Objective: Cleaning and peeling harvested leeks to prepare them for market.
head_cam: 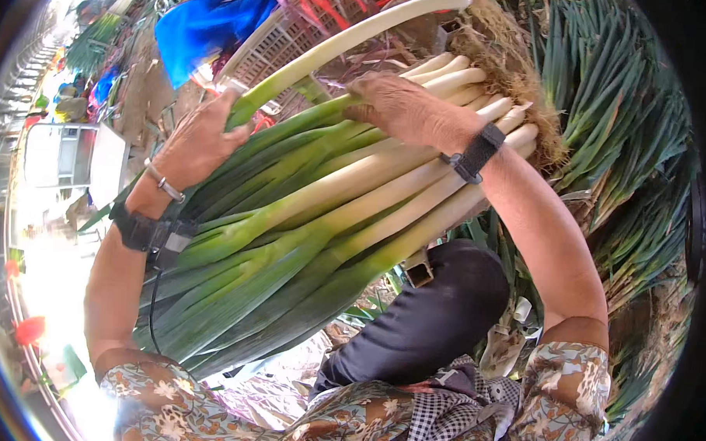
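A large pile of leeks (324, 202) lies slanting in front of me, white stems and roots at the upper right, green leaves at the lower left. My left hand (201, 136) grips a single leek (359, 43) near its leaves, and this stem arches above the pile towards the roots. On the upper edge of the pile rests my right hand (392, 102), fingers bent down over the stems at the end of a green shoot. Its fingertips are partly hidden, so its hold is unclear. Dense brown roots (516, 69) hang at the stem ends.
Behind the pile are a plastic crate (277, 49), a blue bag (214, 29) and red ties (325, 4). More leeks (614, 101) are heaped at right. Under the pile, a square metal tube end (418, 274) shows beside my knee (468, 271). A white-framed object (61, 155) stands at left.
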Action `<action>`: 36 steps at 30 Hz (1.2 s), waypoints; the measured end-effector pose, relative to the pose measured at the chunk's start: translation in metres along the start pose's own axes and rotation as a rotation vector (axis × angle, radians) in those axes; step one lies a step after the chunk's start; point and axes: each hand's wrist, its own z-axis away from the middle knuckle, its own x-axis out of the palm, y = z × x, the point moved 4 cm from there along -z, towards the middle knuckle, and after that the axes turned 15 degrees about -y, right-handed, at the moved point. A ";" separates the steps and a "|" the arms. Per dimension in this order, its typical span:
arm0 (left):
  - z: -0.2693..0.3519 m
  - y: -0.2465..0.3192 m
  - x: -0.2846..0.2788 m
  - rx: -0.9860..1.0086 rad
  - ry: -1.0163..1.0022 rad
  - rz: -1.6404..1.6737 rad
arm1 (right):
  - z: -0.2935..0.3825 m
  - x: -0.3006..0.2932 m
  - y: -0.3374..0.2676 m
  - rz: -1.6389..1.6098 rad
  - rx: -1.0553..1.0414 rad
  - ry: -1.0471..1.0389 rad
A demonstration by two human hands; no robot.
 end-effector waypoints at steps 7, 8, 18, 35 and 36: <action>0.002 -0.005 0.005 0.054 -0.075 0.017 | -0.013 0.008 -0.009 -0.157 -0.013 -0.009; 0.004 -0.004 0.007 0.020 -0.157 0.019 | -0.011 0.009 -0.009 -0.156 -0.010 -0.008; -0.002 -0.004 0.004 0.166 -0.264 0.040 | 0.010 0.017 -0.018 0.070 -0.237 -0.118; -0.028 -0.013 0.048 -0.045 -0.085 0.014 | 0.025 0.018 -0.024 -0.202 -0.087 0.032; -0.028 -0.014 0.048 -0.013 -0.064 -0.011 | 0.024 0.018 -0.025 -0.204 -0.089 0.030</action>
